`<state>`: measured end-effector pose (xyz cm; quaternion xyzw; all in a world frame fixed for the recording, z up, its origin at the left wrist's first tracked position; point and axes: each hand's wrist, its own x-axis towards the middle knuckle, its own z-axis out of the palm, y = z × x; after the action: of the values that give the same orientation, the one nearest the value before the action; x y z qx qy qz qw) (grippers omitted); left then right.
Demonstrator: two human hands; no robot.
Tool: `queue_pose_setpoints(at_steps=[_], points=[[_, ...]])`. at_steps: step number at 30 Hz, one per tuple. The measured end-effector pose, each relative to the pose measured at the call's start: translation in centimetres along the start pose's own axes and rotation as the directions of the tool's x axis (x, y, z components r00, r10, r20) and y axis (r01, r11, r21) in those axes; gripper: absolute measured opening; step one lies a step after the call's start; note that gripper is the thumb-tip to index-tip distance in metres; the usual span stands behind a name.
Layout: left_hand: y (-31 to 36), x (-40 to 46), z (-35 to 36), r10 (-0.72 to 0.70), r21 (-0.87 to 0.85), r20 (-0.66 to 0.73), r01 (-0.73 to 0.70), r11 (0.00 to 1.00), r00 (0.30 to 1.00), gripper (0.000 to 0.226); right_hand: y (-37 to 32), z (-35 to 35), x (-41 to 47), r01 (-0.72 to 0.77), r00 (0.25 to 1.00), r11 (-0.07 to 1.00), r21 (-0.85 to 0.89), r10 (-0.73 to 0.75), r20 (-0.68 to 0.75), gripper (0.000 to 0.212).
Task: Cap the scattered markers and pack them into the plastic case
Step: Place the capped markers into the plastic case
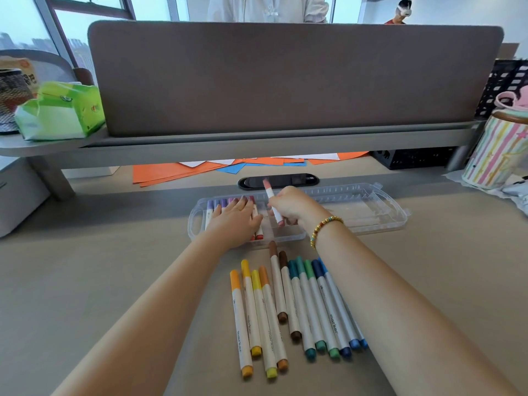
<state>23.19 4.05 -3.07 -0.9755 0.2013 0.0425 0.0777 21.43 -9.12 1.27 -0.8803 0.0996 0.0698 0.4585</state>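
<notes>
A clear plastic case (357,212) lies open across the middle of the desk. Several capped purple, pink and red markers (213,208) lie side by side in its left end. My left hand (235,220) rests flat on top of them, fingers spread. My right hand (291,205) holds a capped pink marker (273,205) tilted over the case, just right of the packed row. Nearer to me, a row of capped markers (297,304) lies on the desk: yellow and orange, brown, green and blue.
A grey divider screen (285,78) on a raised shelf closes off the back. Orange and blue paper sheets (177,172) lie under the shelf. A green tissue pack (60,112) sits at the left, a striped container (497,150) at the right.
</notes>
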Motion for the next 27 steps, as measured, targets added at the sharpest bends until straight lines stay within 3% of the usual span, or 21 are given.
queue_pose_setpoints(at_steps=[3, 8, 19, 27], points=[[0.0, 0.1, -0.3, 0.002, -0.012, 0.024, -0.002, 1.0, 1.0, 0.054, 0.2, 0.3, 0.0, 0.029, 1.0, 0.996, -0.079, -0.03, -0.006, 0.03], [-0.5, -0.5, -1.2, -0.062, -0.247, 0.026, 0.066, 0.967, 0.998, 0.058, 0.2, 0.2, -0.3, 0.038, 0.999, 0.997, -0.068, -0.04, -0.026, 0.032], [-1.2, -1.3, -0.3, -0.078, -0.208, -0.034, 0.069, 0.976, 0.996, 0.054, -0.1, 1.9, 0.9, 0.023, 0.999, 0.981, -0.194, -0.03, -0.031, 0.029], [-1.0, -1.4, -0.3, -0.092, -0.207, -0.039, 0.082, 0.975, 0.995, 0.055, 0.6, 3.3, 2.4, -0.003, 0.981, 0.928, -0.373, -0.07, -0.183, 0.026]])
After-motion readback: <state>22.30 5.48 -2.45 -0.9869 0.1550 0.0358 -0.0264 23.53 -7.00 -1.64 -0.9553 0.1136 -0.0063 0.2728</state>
